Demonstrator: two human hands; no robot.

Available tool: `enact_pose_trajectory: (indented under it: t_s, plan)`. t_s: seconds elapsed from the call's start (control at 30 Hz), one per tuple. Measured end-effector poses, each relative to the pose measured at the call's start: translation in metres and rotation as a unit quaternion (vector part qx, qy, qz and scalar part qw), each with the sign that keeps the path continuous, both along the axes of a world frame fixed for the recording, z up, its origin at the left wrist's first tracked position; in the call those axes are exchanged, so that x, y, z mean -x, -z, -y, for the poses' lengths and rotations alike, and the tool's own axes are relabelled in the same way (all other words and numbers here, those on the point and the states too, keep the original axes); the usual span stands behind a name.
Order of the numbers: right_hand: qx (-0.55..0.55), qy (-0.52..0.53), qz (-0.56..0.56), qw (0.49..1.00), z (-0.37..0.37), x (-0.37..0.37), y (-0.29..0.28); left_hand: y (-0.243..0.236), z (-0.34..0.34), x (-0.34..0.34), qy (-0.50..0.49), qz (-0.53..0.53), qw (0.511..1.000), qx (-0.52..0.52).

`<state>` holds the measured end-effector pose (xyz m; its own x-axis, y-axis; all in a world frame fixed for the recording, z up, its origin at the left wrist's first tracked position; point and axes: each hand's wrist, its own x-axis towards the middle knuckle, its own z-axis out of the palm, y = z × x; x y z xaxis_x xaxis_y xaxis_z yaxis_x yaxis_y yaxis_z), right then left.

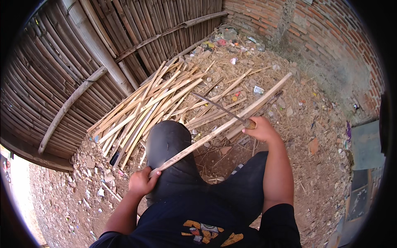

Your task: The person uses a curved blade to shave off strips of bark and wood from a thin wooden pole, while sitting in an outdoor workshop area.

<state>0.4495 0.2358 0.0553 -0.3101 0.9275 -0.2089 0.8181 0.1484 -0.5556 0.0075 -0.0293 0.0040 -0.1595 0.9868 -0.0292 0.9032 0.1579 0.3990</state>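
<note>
A long, pale wooden strip (206, 137) slants up and to the right across my right-side view, lying over my left knee. My left hand (141, 182) is closed round its near end, with the thumb on top. In my right hand (261, 129) is the wooden handle of a machete (217, 105), whose long, dark, slightly curved blade points to the upper left. That blade crosses the strip close to the handle; whether it is cutting into the wood I cannot tell.
Loose wooden strips (155, 101) lie in a heap beyond my left knee. A bamboo wall (124, 25) stands at the left and back, a brick wall (326, 37) at the right. Straw, stones and litter cover the dirt ground (306, 177). Grey panels (366, 144) lean far right.
</note>
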Motion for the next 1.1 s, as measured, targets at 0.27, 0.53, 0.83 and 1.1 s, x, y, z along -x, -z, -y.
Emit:
enact_pose_trajectory:
  t_s: [0.27, 0.53, 0.83, 1.1]
  plan:
    - [0.008, -0.001, -0.026, 1.0, -0.003, -0.006, 0.001, -0.002, -0.001, -0.001, 0.001, -0.005, 1.0, 0.008]
    - [-0.009, -0.007, -0.02, 1.0, 0.0, -0.003, -0.001, -0.002, 0.0, -0.001, -0.002, 0.0, 1.0, 0.004]
    - [0.006, 0.004, -0.006, 1.0, 0.0, -0.003, 0.0, -0.001, 0.0, -0.001, 0.002, 0.001, 1.0, -0.004]
    - [-0.005, 0.004, 0.011, 1.0, -0.001, -0.005, 0.005, -0.002, -0.001, -0.002, 0.006, -0.004, 1.0, -0.006]
